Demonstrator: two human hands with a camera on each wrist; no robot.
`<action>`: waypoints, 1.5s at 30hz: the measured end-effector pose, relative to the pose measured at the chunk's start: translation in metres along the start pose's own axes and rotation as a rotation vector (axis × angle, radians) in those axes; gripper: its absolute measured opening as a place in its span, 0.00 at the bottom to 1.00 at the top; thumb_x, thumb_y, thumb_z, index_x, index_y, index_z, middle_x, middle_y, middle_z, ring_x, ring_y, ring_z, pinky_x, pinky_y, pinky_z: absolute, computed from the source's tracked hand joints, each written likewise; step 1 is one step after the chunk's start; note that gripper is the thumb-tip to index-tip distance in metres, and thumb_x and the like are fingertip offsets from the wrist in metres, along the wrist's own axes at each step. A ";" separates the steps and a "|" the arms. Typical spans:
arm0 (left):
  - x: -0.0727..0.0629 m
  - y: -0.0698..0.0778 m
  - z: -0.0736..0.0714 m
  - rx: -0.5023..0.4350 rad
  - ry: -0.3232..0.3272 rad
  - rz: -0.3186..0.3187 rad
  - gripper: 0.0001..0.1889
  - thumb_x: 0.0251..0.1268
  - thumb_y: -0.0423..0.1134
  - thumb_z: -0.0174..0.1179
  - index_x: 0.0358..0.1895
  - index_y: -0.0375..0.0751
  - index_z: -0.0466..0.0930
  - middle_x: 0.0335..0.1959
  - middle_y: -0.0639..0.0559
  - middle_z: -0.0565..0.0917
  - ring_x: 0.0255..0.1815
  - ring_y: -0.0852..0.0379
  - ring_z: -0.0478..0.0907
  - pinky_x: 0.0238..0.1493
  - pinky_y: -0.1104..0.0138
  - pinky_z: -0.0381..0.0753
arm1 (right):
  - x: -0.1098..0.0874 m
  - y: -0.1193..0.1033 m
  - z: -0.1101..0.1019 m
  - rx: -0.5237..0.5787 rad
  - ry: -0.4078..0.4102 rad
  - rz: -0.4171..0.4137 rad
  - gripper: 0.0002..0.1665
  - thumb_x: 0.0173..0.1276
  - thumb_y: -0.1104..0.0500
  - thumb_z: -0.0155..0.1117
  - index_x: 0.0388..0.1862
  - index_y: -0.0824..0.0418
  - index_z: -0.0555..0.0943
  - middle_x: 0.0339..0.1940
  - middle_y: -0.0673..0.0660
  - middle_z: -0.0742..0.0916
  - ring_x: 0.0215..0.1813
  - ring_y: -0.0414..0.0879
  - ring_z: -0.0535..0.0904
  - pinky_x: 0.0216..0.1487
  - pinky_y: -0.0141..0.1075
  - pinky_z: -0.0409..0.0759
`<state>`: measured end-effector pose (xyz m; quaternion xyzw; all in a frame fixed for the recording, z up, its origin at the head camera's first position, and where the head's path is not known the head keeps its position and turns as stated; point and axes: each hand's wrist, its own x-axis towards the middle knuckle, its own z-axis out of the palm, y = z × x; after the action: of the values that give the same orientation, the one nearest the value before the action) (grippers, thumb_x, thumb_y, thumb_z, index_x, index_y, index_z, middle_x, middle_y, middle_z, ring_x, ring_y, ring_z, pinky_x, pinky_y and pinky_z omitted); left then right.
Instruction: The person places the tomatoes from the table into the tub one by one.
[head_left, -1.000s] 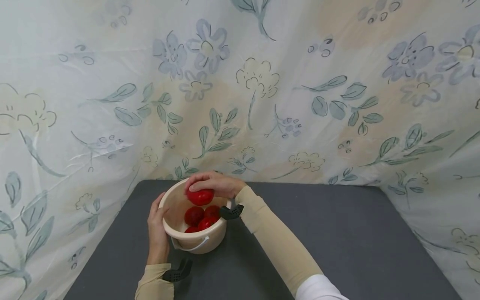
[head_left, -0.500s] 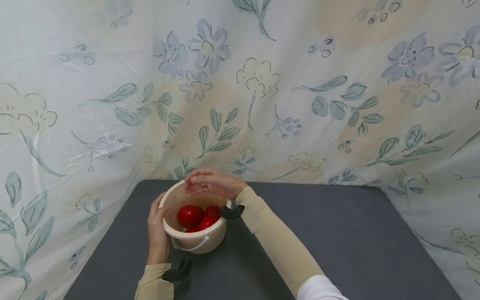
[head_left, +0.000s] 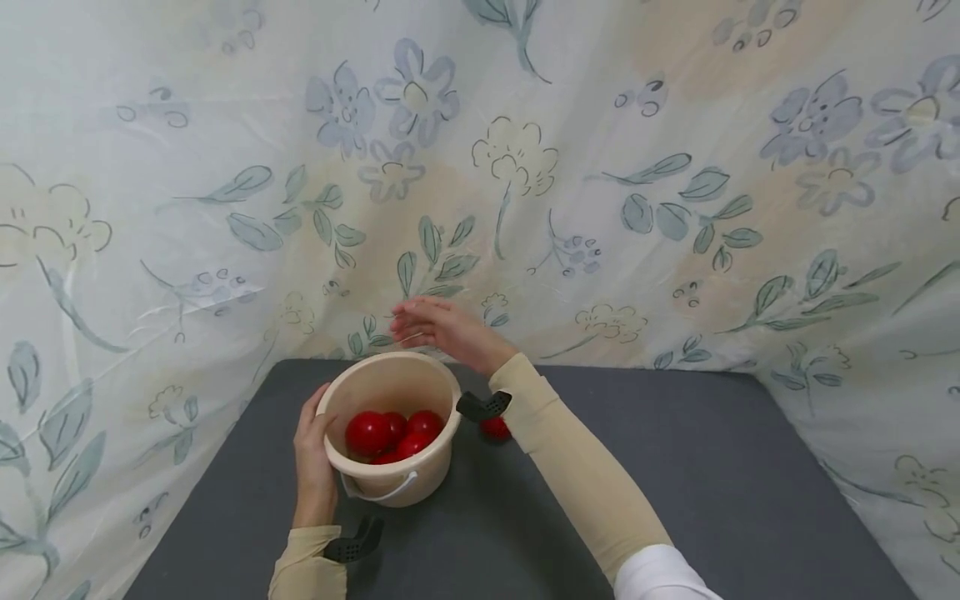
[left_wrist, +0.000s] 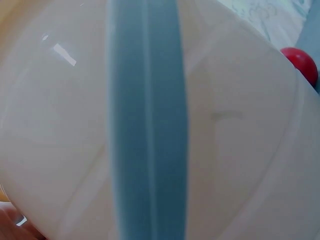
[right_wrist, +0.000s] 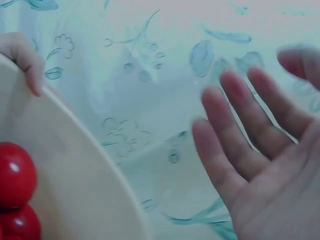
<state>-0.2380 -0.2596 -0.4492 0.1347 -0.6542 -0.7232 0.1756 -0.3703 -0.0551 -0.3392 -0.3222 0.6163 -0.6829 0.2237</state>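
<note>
A cream bucket (head_left: 442,471) stands tilted on the dark table in the head view. My left hand (head_left: 313,458) grips its left rim, thumb inside and fingers outside. Several glossy round red fruits (head_left: 368,433), tomato-like, lie in the bottom. My right hand (head_left: 450,329) hovers past the bucket's far right rim, holding nothing; its fingers are spread and relaxed in the right wrist view. Another red fruit (head_left: 495,428) lies on the table right of the bucket, partly hidden by the right wrist. The left wrist view is filled by the bucket wall (left_wrist: 250,150).
The bucket's thin white handle (head_left: 390,492) hangs down its front. A blurred blue-grey band (left_wrist: 150,120) crosses the left wrist view close up. The dark grey table (head_left: 675,483) ends at a flower-patterned cloth (head_left: 600,208) behind and at both sides.
My right hand let go of a red fruit inside the bucket, then rose up and out to the right. The left hand keeps its grip on the rim. The fruit outside came into view.
</note>
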 end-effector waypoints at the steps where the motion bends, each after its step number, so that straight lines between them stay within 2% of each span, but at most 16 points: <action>1: 0.000 0.000 0.000 0.001 0.001 -0.001 0.27 0.76 0.40 0.37 0.75 0.50 0.65 0.74 0.52 0.68 0.69 0.58 0.64 0.79 0.48 0.58 | -0.001 -0.005 -0.003 -0.013 0.033 -0.010 0.21 0.80 0.51 0.50 0.61 0.62 0.77 0.54 0.62 0.86 0.57 0.52 0.83 0.65 0.42 0.80; 5: 0.000 -0.001 -0.001 0.003 0.009 -0.001 0.27 0.76 0.40 0.37 0.75 0.50 0.66 0.74 0.53 0.68 0.69 0.58 0.64 0.79 0.47 0.59 | -0.010 -0.019 -0.017 -0.016 0.119 -0.080 0.19 0.81 0.51 0.50 0.59 0.62 0.79 0.51 0.58 0.87 0.56 0.50 0.84 0.64 0.42 0.80; 7: 0.000 -0.001 -0.001 0.004 0.010 0.001 0.27 0.76 0.40 0.38 0.75 0.50 0.66 0.74 0.52 0.68 0.69 0.58 0.64 0.79 0.47 0.59 | -0.017 -0.024 -0.026 0.001 0.153 -0.112 0.19 0.81 0.52 0.51 0.58 0.62 0.79 0.48 0.53 0.88 0.56 0.50 0.84 0.64 0.41 0.80; 12: 0.002 -0.001 -0.002 0.001 0.001 0.003 0.27 0.76 0.40 0.37 0.75 0.48 0.64 0.74 0.52 0.68 0.69 0.58 0.65 0.79 0.48 0.59 | -0.037 -0.025 -0.049 0.025 0.228 -0.153 0.15 0.80 0.53 0.52 0.55 0.58 0.80 0.48 0.52 0.87 0.55 0.48 0.83 0.62 0.38 0.81; 14: 0.002 -0.001 -0.003 -0.004 0.000 -0.002 0.27 0.76 0.40 0.37 0.76 0.48 0.64 0.74 0.52 0.68 0.69 0.59 0.65 0.79 0.49 0.59 | -0.043 -0.021 -0.055 0.033 0.249 -0.159 0.14 0.80 0.52 0.52 0.54 0.55 0.81 0.49 0.54 0.87 0.54 0.47 0.83 0.62 0.38 0.81; 19: 0.003 -0.001 -0.005 -0.006 0.002 -0.016 0.27 0.76 0.40 0.37 0.76 0.48 0.64 0.75 0.51 0.67 0.71 0.57 0.64 0.80 0.49 0.57 | -0.050 0.003 -0.062 0.085 0.308 -0.148 0.13 0.80 0.52 0.52 0.52 0.54 0.80 0.51 0.58 0.85 0.53 0.45 0.82 0.61 0.35 0.80; 22: 0.002 -0.001 -0.004 0.001 0.001 -0.025 0.28 0.76 0.40 0.37 0.76 0.47 0.63 0.75 0.50 0.66 0.71 0.56 0.63 0.80 0.48 0.57 | -0.055 0.021 -0.063 0.093 0.351 -0.116 0.12 0.79 0.53 0.53 0.51 0.55 0.81 0.49 0.55 0.86 0.54 0.44 0.83 0.61 0.35 0.80; 26: 0.000 -0.001 -0.003 0.005 0.003 -0.024 0.27 0.76 0.40 0.37 0.76 0.47 0.63 0.75 0.50 0.66 0.71 0.56 0.63 0.79 0.47 0.57 | -0.067 0.047 -0.066 0.052 0.403 -0.062 0.12 0.78 0.53 0.56 0.53 0.56 0.81 0.49 0.52 0.87 0.56 0.44 0.83 0.65 0.40 0.78; 30: -0.001 -0.001 -0.002 0.007 -0.007 -0.014 0.27 0.76 0.40 0.37 0.76 0.49 0.64 0.76 0.50 0.66 0.71 0.57 0.63 0.79 0.47 0.57 | -0.080 0.073 -0.075 0.034 0.452 -0.015 0.20 0.77 0.49 0.58 0.59 0.59 0.80 0.53 0.54 0.87 0.59 0.44 0.83 0.72 0.46 0.73; 34: -0.001 0.000 -0.001 0.005 -0.009 -0.008 0.27 0.77 0.41 0.37 0.76 0.50 0.64 0.76 0.51 0.66 0.70 0.57 0.63 0.79 0.46 0.57 | -0.089 0.094 -0.081 0.080 0.479 -0.002 0.26 0.76 0.47 0.59 0.63 0.62 0.77 0.61 0.61 0.84 0.63 0.47 0.80 0.77 0.50 0.65; 37: -0.001 0.000 0.000 0.004 -0.004 -0.009 0.27 0.77 0.40 0.37 0.76 0.50 0.64 0.76 0.51 0.66 0.70 0.58 0.64 0.79 0.47 0.58 | -0.093 0.108 -0.083 0.081 0.493 0.014 0.26 0.75 0.46 0.59 0.63 0.61 0.78 0.66 0.65 0.81 0.65 0.46 0.79 0.79 0.50 0.62; 45: -0.001 0.000 0.000 0.008 -0.001 -0.006 0.27 0.76 0.40 0.36 0.76 0.48 0.63 0.75 0.52 0.67 0.70 0.59 0.64 0.79 0.48 0.58 | -0.103 0.143 -0.076 0.010 0.510 0.067 0.29 0.75 0.49 0.59 0.66 0.66 0.76 0.69 0.67 0.78 0.70 0.48 0.76 0.79 0.53 0.61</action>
<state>-0.2372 -0.2594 -0.4490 0.1371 -0.6567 -0.7212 0.1726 -0.3665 0.0497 -0.4994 -0.1180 0.6597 -0.7373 0.0852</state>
